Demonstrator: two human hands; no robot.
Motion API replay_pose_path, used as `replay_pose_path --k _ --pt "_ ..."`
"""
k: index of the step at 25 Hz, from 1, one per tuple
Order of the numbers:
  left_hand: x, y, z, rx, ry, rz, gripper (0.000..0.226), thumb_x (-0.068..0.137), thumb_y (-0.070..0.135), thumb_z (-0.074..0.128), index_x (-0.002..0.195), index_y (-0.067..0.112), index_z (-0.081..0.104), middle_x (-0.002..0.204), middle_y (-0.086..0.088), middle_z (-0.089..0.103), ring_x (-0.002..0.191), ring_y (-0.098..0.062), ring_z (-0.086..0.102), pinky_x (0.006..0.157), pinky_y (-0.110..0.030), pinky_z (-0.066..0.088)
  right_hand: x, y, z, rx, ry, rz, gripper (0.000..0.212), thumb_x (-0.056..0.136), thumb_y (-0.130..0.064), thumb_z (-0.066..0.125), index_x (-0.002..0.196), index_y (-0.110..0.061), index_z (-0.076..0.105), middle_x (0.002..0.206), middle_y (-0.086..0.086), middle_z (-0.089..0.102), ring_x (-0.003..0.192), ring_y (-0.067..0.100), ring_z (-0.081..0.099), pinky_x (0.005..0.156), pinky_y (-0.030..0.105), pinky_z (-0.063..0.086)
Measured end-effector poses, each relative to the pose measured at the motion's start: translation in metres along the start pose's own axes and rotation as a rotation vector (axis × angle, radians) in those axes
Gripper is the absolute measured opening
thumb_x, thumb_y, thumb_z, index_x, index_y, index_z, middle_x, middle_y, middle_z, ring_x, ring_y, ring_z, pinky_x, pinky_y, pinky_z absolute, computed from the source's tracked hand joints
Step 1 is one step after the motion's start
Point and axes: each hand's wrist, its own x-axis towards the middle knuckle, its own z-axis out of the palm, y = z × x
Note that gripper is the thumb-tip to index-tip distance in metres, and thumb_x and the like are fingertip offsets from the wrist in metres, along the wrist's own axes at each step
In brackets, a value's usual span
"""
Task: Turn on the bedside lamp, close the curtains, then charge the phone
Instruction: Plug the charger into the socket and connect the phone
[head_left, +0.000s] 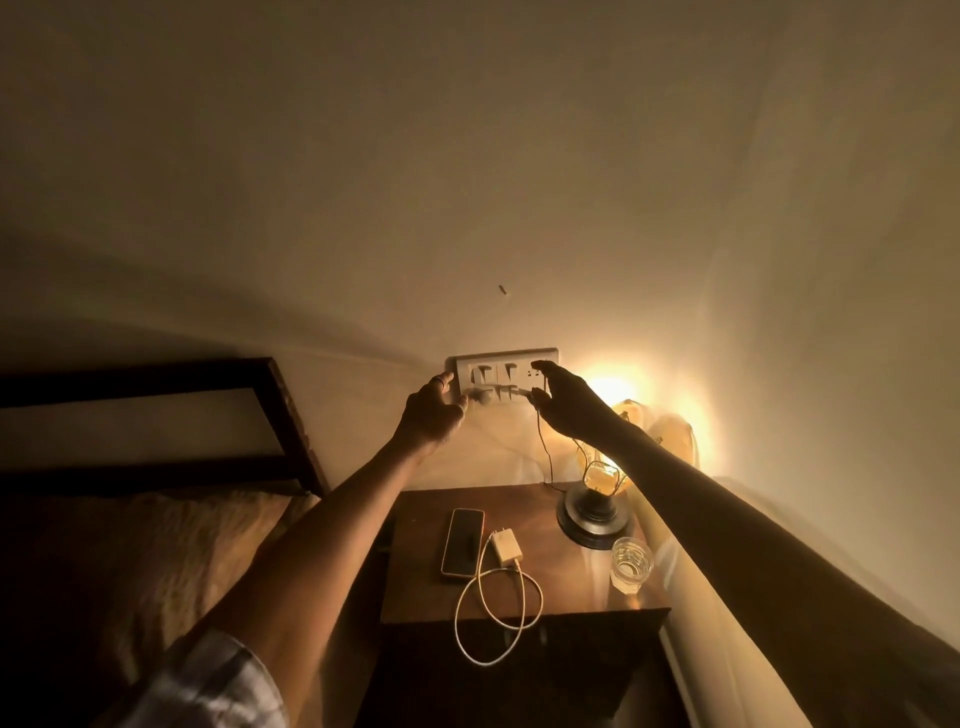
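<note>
Phone (462, 542) lies on the nightstand (571, 597), well below both hands' grip.

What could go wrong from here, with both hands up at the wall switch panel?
The glass stands near the nightstand corner under the right arm, so a dropped elbow could tip it. The lamp cord hangs by the right hand and could snag, tugging the lit lamp. The charger lies unplugged beside the phone, its cable looping over the front edge, easy to catch.
</note>
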Motion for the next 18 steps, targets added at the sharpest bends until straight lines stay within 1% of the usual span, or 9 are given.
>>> replay_pose_path --k 2,5,10,13,18 --pt "0.019 -0.012 0.01 0.009 -0.03 -0.035 0.053 0.095 0.025 0.045 0.144 0.016 0.027 0.15 -0.009 0.036 0.135 -0.027 0.04 0.103 -0.031 0.038 0.019 0.011 0.013 0.003 -0.035 0.018 0.05 0.095 -0.012 0.046 0.142 -0.007 0.03 0.138 0.019 0.05 0.12 0.034 0.055 0.102 0.039 0.043" --pt "0.054 -0.033 0.025 0.021 -0.079 -0.087 0.052 0.095 0.026 0.044 0.144 0.014 0.029 0.15 -0.01 0.036 0.135 -0.027 0.039 0.106 -0.032 0.036 0.054 0.025 0.036 -0.002 -0.087 0.057 0.047 0.095 -0.012 0.046 0.14 -0.008 0.034 0.137 0.017 0.051 0.12 0.032 0.055 0.1 0.038 0.046" --pt "0.111 -0.068 0.045 0.005 -0.156 -0.129 0.052 0.095 0.027 0.045 0.143 0.014 0.03 0.15 -0.01 0.037 0.136 -0.027 0.038 0.108 -0.034 0.035 0.099 0.043 0.07 0.005 -0.135 0.147 0.05 0.095 -0.013 0.044 0.143 -0.009 0.029 0.148 0.014 0.039 0.135 0.029 0.04 0.109 0.037 0.035" --pt "0.146 -0.086 0.05 0.008 -0.208 -0.152 0.052 0.095 0.026 0.044 0.143 0.013 0.03 0.15 -0.011 0.036 0.137 -0.027 0.037 0.11 -0.036 0.033 0.121 0.057 0.095 0.018 -0.179 0.226 0.05 0.096 -0.013 0.044 0.143 -0.009 0.029 0.15 0.015 0.035 0.136 0.03 0.038 0.11 0.038 0.033" --pt "0.185 -0.107 0.06 0.005 -0.253 -0.174 0.051 0.096 0.026 0.044 0.143 0.014 0.029 0.15 -0.01 0.036 0.136 -0.027 0.037 0.108 -0.035 0.035 0.151 0.071 0.125 0.043 -0.197 0.279 0.049 0.095 -0.013 0.044 0.142 -0.009 0.031 0.15 0.013 0.036 0.138 0.028 0.036 0.112 0.037 0.031"
